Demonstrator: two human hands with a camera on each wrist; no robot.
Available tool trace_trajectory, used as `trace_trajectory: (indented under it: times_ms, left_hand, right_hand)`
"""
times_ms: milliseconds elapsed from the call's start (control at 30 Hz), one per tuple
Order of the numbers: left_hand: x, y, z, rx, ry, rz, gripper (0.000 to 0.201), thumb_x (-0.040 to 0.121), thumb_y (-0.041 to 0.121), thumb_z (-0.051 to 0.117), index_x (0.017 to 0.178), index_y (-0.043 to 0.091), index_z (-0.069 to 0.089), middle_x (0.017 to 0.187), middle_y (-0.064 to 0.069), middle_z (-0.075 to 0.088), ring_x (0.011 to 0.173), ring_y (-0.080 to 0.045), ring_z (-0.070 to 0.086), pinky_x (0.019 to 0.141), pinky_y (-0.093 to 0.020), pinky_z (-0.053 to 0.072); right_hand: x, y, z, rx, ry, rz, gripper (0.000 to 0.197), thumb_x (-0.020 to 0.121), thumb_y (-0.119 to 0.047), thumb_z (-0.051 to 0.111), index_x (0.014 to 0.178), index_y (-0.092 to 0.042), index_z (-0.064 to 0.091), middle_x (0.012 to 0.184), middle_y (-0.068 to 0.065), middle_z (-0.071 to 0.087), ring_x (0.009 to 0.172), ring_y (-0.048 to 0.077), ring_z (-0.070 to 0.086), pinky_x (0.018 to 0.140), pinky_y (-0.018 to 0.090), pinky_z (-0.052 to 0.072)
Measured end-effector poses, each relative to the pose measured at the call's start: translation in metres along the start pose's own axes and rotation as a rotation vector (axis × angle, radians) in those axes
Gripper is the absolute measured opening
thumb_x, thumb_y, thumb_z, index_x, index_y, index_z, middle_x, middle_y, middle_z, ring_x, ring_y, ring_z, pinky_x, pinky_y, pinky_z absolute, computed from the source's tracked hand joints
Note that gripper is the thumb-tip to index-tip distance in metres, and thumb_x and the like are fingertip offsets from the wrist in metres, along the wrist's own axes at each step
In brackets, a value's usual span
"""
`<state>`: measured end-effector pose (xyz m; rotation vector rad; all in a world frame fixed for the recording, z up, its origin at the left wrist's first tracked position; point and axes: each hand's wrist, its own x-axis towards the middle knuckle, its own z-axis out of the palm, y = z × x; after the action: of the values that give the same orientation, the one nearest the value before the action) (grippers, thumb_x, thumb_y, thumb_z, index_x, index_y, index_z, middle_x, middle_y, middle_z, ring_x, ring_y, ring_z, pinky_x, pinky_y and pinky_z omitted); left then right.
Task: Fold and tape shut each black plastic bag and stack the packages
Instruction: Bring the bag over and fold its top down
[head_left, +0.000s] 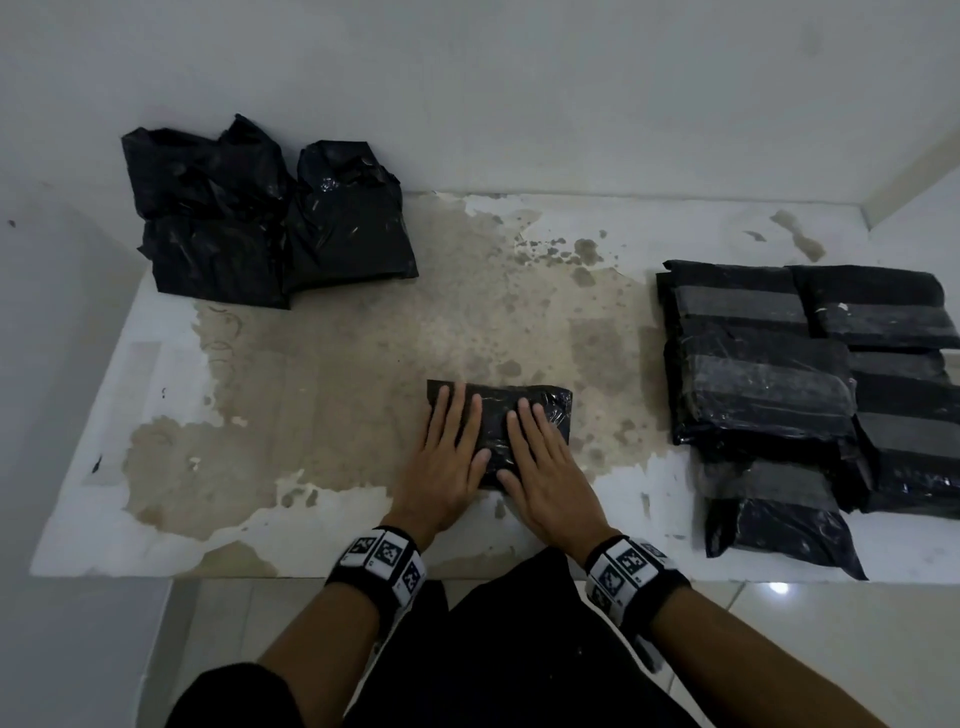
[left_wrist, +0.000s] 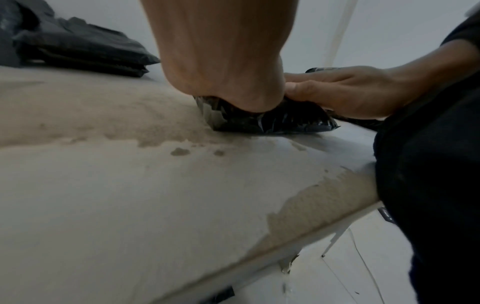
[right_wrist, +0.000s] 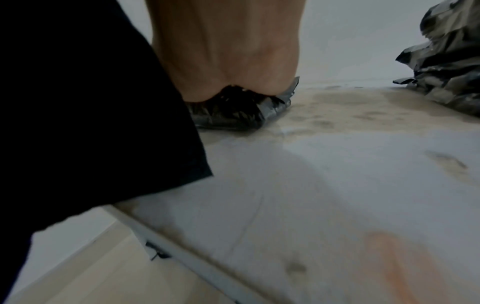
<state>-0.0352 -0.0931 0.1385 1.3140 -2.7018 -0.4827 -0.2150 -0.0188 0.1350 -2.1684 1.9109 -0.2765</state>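
A small folded black plastic package (head_left: 496, 415) lies on the table near its front edge, in the middle. Both my hands lie flat on top of it, fingers straight. My left hand (head_left: 452, 452) covers its left half and my right hand (head_left: 543, 462) covers its right half. In the left wrist view the heel of my left hand (left_wrist: 226, 72) presses into the package (left_wrist: 272, 121), with the right hand (left_wrist: 345, 90) beside it. The right wrist view shows my right hand (right_wrist: 228, 51) bearing down on the package (right_wrist: 233, 111).
Loose, crumpled black bags (head_left: 260, 218) are heaped at the table's back left. Several taped packages (head_left: 805, 395) with grey tape bands are stacked on the right. The white table (head_left: 363, 364) has worn brown patches. A wall stands behind it.
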Motion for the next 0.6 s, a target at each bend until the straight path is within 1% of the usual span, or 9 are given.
trace_trajectory:
  times_ms: [67, 167, 233, 300, 367, 400, 467, 533, 600]
  left_hand:
    - [-0.005, 0.002, 0.006, -0.083, 0.015, -0.079, 0.069, 0.108, 0.045, 0.018, 0.159, 0.001, 0.004, 0.166, -0.021, -0.007, 0.155, -0.033, -0.005, 0.126, -0.042, 0.007]
    - [-0.008, 0.004, 0.009, -0.147, 0.033, -0.143, 0.073, 0.106, 0.051, 0.016, 0.159, 0.003, -0.002, 0.166, -0.021, -0.011, 0.155, -0.031, -0.006, 0.125, -0.039, 0.010]
    - [-0.008, 0.004, 0.008, -0.171, 0.029, -0.150, 0.076, 0.105, 0.053, 0.016, 0.159, 0.002, -0.003, 0.166, -0.019, -0.012, 0.155, -0.027, -0.008, 0.126, -0.036, 0.005]
    - [-0.009, 0.002, 0.008, -0.208, 0.037, -0.170, 0.079, 0.104, 0.056, 0.014, 0.158, 0.002, -0.004, 0.167, -0.018, -0.010, 0.155, -0.024, -0.007, 0.126, -0.035, 0.002]
    - [-0.011, 0.001, 0.009, -0.261, 0.036, -0.219, 0.083, 0.102, 0.060, 0.009, 0.158, 0.002, -0.007, 0.167, -0.016, -0.006, 0.155, -0.023, -0.001, 0.126, -0.033, -0.002]
    - [-0.013, 0.000, 0.010, -0.268, 0.038, -0.233, 0.084, 0.101, 0.062, 0.007, 0.158, 0.002, -0.007, 0.167, -0.014, -0.004, 0.155, -0.022, 0.001, 0.125, -0.031, -0.007]
    - [-0.013, 0.000, 0.010, -0.257, 0.035, -0.248, 0.084, 0.100, 0.063, 0.003, 0.158, 0.003, -0.008, 0.167, -0.012, -0.002, 0.155, -0.021, 0.001, 0.122, -0.028, -0.016]
    - [-0.012, 0.000, 0.007, -0.237, 0.010, -0.264, 0.084, 0.099, 0.062, 0.002, 0.158, 0.004, -0.009, 0.168, -0.012, -0.003, 0.156, -0.020, -0.002, 0.121, -0.028, -0.019]
    - [-0.012, -0.001, 0.004, -0.219, -0.027, -0.287, 0.083, 0.098, 0.061, 0.003, 0.158, 0.005, -0.011, 0.168, -0.011, -0.003, 0.155, -0.019, -0.004, 0.122, -0.033, -0.017]
  right_hand:
    - [-0.002, 0.002, 0.001, 0.030, -0.006, 0.052, 0.072, 0.109, -0.050, 0.020, 0.160, -0.001, 0.008, 0.169, 0.019, 0.001, 0.157, 0.029, 0.000, 0.127, 0.043, 0.013]
    - [-0.007, 0.001, 0.002, 0.074, -0.009, 0.180, 0.079, 0.106, -0.059, 0.015, 0.161, -0.004, 0.002, 0.169, 0.015, -0.003, 0.157, 0.024, -0.003, 0.127, 0.035, 0.002]
    - [-0.011, 0.004, 0.002, 0.138, -0.040, 0.272, 0.085, 0.101, -0.067, 0.005, 0.161, -0.008, -0.004, 0.169, 0.012, -0.008, 0.157, 0.021, -0.006, 0.127, 0.035, 0.000]
    - [-0.013, 0.007, 0.002, 0.135, -0.055, 0.310, 0.089, 0.097, -0.071, -0.004, 0.161, -0.009, -0.005, 0.169, 0.010, -0.005, 0.157, 0.020, -0.005, 0.128, 0.039, 0.003]
    - [-0.015, 0.009, 0.000, 0.068, -0.064, 0.313, 0.091, 0.096, -0.070, -0.009, 0.161, -0.007, 0.000, 0.169, 0.013, 0.001, 0.157, 0.024, 0.000, 0.127, 0.043, 0.004]
    - [-0.015, 0.010, -0.001, 0.040, -0.064, 0.317, 0.092, 0.096, -0.070, -0.010, 0.161, -0.006, 0.003, 0.169, 0.015, 0.005, 0.157, 0.027, 0.002, 0.127, 0.045, 0.003]
    - [-0.017, 0.013, -0.005, 0.007, -0.057, 0.348, 0.095, 0.096, -0.069, -0.011, 0.160, -0.003, 0.012, 0.167, 0.020, 0.013, 0.156, 0.033, 0.007, 0.126, 0.047, 0.004]
    - [-0.017, 0.015, -0.011, -0.023, -0.021, 0.377, 0.094, 0.099, -0.066, -0.006, 0.158, 0.001, 0.024, 0.164, 0.022, 0.023, 0.154, 0.037, 0.015, 0.125, 0.050, 0.008]
    - [-0.015, 0.013, -0.020, -0.047, 0.088, 0.395, 0.086, 0.103, -0.061, 0.004, 0.154, 0.003, 0.032, 0.160, 0.023, 0.032, 0.152, 0.039, 0.022, 0.123, 0.052, 0.013]
